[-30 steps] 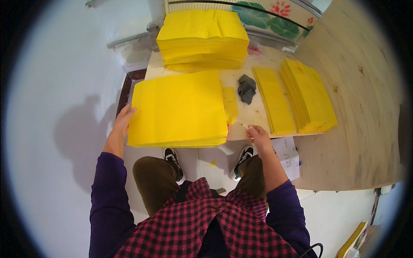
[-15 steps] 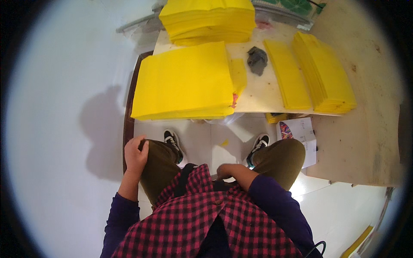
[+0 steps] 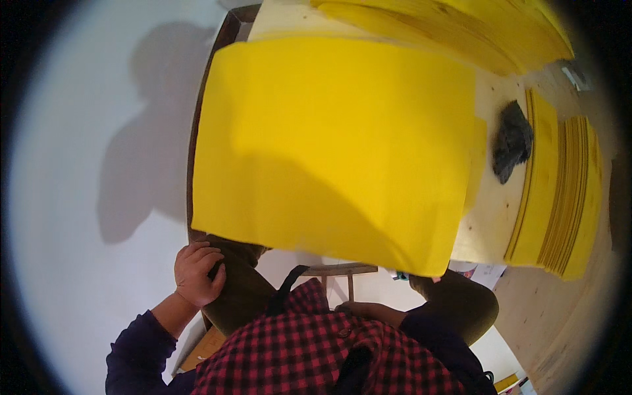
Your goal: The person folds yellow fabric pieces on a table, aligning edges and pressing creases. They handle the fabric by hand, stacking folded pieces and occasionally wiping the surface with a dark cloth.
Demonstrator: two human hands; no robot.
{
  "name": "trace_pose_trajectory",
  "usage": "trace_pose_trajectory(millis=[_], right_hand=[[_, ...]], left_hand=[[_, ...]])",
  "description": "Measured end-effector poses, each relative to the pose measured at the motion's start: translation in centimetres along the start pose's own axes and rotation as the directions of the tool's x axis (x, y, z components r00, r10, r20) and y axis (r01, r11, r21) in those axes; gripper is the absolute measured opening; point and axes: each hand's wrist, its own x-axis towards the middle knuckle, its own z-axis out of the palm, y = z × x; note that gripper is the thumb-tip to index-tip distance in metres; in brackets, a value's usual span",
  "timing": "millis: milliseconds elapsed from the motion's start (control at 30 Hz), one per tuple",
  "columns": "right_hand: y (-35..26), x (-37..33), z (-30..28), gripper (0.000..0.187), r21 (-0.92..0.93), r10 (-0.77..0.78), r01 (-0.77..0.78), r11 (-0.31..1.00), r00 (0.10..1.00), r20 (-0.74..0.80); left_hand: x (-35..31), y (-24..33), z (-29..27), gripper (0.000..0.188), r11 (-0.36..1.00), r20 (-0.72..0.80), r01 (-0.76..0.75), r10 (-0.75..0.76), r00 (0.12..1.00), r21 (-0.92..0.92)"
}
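Observation:
My left hand [image 3: 197, 273] rests on my left knee, fingers loosely bent and thumb apart, with nothing held. My right hand [image 3: 359, 308] is drawn in against my waist at the hem of the checked shirt; its fingers are mostly hidden. Ahead of both hands, a broad stack of yellow sheets [image 3: 336, 145] lies on the pale wooden table [image 3: 484, 237], its near edge reaching over my knees. Neither hand touches the stack.
A crumpled dark grey cloth [image 3: 512, 141] lies right of the large stack. Beyond it stand narrow yellow stacks [image 3: 579, 197]. Another yellow pile [image 3: 454, 29] lies at the far side. A dark wooden edge [image 3: 227, 33] borders the left, next to a white wall [image 3: 72, 171].
My view has come closer over the table, so the yellow stacks look larger and sit farther right. Both hands stay near my lap; the right one shows less.

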Motion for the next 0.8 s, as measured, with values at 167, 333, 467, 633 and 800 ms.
trace_pose_trajectory(millis=[167, 333, 467, 633, 800], right_hand=[[-0.3, 0.0, -2.0, 0.042, -0.058, -0.001, -0.003, 0.998, 0.998, -0.069], [4.8, 1.3, -3.3, 0.034, 0.326, -0.011, 0.092, 0.941, 0.97, -0.242], [6.6, 2.6, -4.6, 0.038, 0.12, 0.106, -0.097, 0.988, 0.992, -0.073], [5.8, 2.8, -5.1, 0.042, -0.29, -0.093, -0.05, 0.956, 0.883, -0.461], [1.2, 1.1, -5.1, 0.044, -0.392, 0.252, -0.448, 0.804, 0.852, -0.459]], left_hand=[[2.9, -3.1, -1.5, 0.018, 0.997, 0.042, 0.041, -0.038, 0.998, -0.058], [2.2, -5.0, -1.1, 0.015, 0.996, -0.062, 0.087, -0.088, 0.994, -0.012], [0.0, -4.9, 0.1, 0.007, 0.982, -0.236, 0.18, -0.188, 0.953, -0.055], [-1.6, -5.4, -0.9, 0.01, 0.988, -0.509, 0.09, -0.143, 0.848, -0.129], [-2.2, -4.5, -1.1, 0.017, 0.988, -0.671, -0.091, -0.014, 0.741, -0.121]])
